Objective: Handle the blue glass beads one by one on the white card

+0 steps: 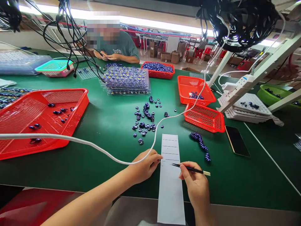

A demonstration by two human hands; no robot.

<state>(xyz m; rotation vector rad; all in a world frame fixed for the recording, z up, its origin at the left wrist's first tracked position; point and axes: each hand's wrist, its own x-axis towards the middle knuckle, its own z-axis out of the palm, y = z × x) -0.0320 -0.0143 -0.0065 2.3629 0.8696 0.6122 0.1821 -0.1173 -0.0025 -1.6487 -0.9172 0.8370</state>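
Note:
A long white paper strip (171, 194) with several dark lines across its far half lies in front of me, its near end past the table edge. My right hand (196, 180) grips black tweezers (192, 169) with a pale end, their tips pointing left over the strip. At the strip's left edge, my left hand (148, 164) is pinched closed; a tiny dark bit shows at its fingertips, too small to name. Loose dark blue shiny round parts (144, 127) are scattered beyond the strip. A row of similar parts (201, 142) lies to its right.
Red baskets stand left (80, 106) and right (204, 117). A white cable (113, 158) crosses above my left wrist. Stacked clear trays (125, 80) of blue parts stand farther back, near a co-worker (127, 47). A phone (237, 141) lies right. Black cables (242, 25) hang overhead.

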